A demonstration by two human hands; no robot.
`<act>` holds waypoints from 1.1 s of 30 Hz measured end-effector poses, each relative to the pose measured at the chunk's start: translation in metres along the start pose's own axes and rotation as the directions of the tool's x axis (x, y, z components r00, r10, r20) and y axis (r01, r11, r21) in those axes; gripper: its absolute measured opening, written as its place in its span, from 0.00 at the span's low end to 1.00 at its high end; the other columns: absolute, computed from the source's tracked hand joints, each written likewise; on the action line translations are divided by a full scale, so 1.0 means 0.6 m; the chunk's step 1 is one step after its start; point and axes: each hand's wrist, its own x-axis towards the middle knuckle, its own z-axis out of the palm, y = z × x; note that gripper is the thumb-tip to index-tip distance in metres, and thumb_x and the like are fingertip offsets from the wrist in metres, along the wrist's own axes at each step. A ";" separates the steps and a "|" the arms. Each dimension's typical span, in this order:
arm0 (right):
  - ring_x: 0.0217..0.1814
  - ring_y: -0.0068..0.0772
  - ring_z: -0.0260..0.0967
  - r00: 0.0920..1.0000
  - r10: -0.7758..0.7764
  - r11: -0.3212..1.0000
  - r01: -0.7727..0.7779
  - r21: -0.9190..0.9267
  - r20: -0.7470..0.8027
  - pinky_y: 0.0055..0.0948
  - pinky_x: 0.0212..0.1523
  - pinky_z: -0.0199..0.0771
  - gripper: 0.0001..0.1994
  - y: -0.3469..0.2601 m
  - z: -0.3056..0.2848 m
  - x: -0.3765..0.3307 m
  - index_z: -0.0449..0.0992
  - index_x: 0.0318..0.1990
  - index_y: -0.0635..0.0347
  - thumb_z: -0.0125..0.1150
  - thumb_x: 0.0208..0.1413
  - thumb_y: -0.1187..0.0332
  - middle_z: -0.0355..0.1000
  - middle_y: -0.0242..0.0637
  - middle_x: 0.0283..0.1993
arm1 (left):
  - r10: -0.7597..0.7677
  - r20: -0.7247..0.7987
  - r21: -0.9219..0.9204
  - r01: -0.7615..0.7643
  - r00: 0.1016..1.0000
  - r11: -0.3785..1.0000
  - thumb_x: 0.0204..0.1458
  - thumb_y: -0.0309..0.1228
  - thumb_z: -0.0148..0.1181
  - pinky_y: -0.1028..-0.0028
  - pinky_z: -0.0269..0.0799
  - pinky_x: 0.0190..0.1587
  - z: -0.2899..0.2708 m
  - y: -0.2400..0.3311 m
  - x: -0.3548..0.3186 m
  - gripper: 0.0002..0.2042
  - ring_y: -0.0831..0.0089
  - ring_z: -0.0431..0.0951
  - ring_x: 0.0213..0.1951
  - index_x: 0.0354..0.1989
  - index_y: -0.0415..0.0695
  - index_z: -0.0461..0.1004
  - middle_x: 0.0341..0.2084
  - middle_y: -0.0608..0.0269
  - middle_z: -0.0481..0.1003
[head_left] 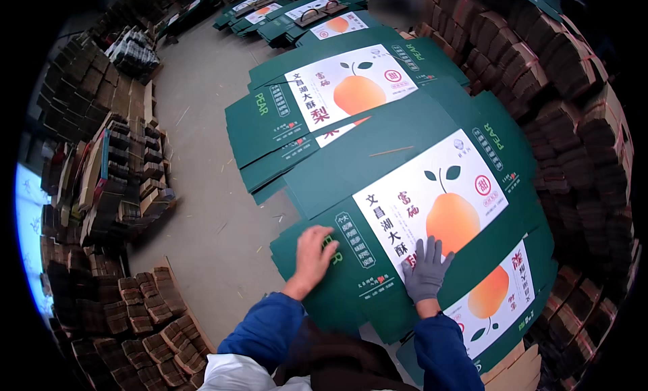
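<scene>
Head view: right of the lower middle of the frame, the right hand (426, 269), in a grey glove, lies palm down with its fingers spread apart, resting on a flat green carton sheet (445, 212) and gripping nothing. It covers the lower left corner of the sheet's white panel, just below the printed orange pear. Left of it, at the lower centre, the bare left hand (314, 256) has its fingers loosely bent and parted, with no hold on anything visible; it is over the sheet's left end flap, and whether it presses down cannot be told.

The sheet reaches beyond both hands, toward the centre and right of the frame. Its left edge stands just outside the left hand, and past that edge the grey floor (202, 154), strewn with pale scraps, runs up the left of centre as a broad lane. Above the sheet, more green cartons (358, 90) lie flat, with a thin tan strip (391, 150) near the border between them. Stacks of brown cardboard (574, 148) crowd close along the right edge; other brown stacks (155, 300) fill the lower left, across the floor from the left hand.
</scene>
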 end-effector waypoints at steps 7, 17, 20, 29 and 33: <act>0.72 0.63 0.46 0.998 -0.050 0.998 0.050 0.028 0.025 0.74 0.67 0.31 0.33 -0.019 0.036 0.007 0.64 0.61 0.61 0.57 0.52 0.48 0.53 0.56 0.68 | -0.129 -0.208 0.501 0.219 0.970 0.838 0.45 0.42 0.70 0.59 0.60 0.62 -0.233 -0.386 0.285 0.39 0.49 0.62 0.62 0.65 0.43 0.59 0.61 0.47 0.61; 0.71 0.64 0.48 0.999 -0.050 0.995 0.052 -0.083 0.019 0.73 0.67 0.34 0.35 -0.020 0.035 0.011 0.63 0.60 0.61 0.54 0.51 0.44 0.55 0.55 0.67 | 0.178 0.544 0.745 -0.569 0.820 0.347 0.55 0.24 0.48 0.65 0.77 0.48 -0.286 -0.413 0.392 0.27 0.47 0.71 0.56 0.66 0.37 0.56 0.57 0.39 0.66; 0.71 0.61 0.49 0.999 -0.042 0.998 0.042 -0.051 0.002 0.72 0.67 0.34 0.35 -0.017 0.017 0.012 0.63 0.60 0.61 0.56 0.52 0.45 0.55 0.54 0.67 | 0.303 0.556 0.722 -0.630 0.774 0.286 0.53 0.25 0.51 0.69 0.78 0.40 -0.305 -0.377 0.417 0.24 0.53 0.76 0.48 0.61 0.35 0.64 0.50 0.43 0.71; 0.56 0.53 0.67 0.867 -0.030 -0.402 -0.466 0.788 0.497 0.47 0.45 0.74 0.40 -0.452 -0.098 0.521 0.59 0.62 0.59 0.54 0.53 0.35 0.63 0.52 0.61 | 0.326 0.644 0.723 -0.690 0.692 0.034 0.52 0.25 0.53 0.71 0.71 0.33 -0.522 -0.151 0.480 0.17 0.69 0.75 0.32 0.51 0.36 0.70 0.29 0.62 0.71; 0.42 0.46 0.78 0.760 0.482 -0.668 -0.003 0.744 0.436 0.43 0.38 0.77 0.18 -0.472 -0.135 0.677 0.71 0.52 0.65 0.57 0.58 0.63 0.78 0.45 0.46 | 0.428 0.617 0.711 -0.701 0.660 0.057 0.50 0.24 0.54 0.71 0.72 0.33 -0.469 -0.093 0.465 0.18 0.69 0.76 0.33 0.51 0.34 0.70 0.30 0.60 0.72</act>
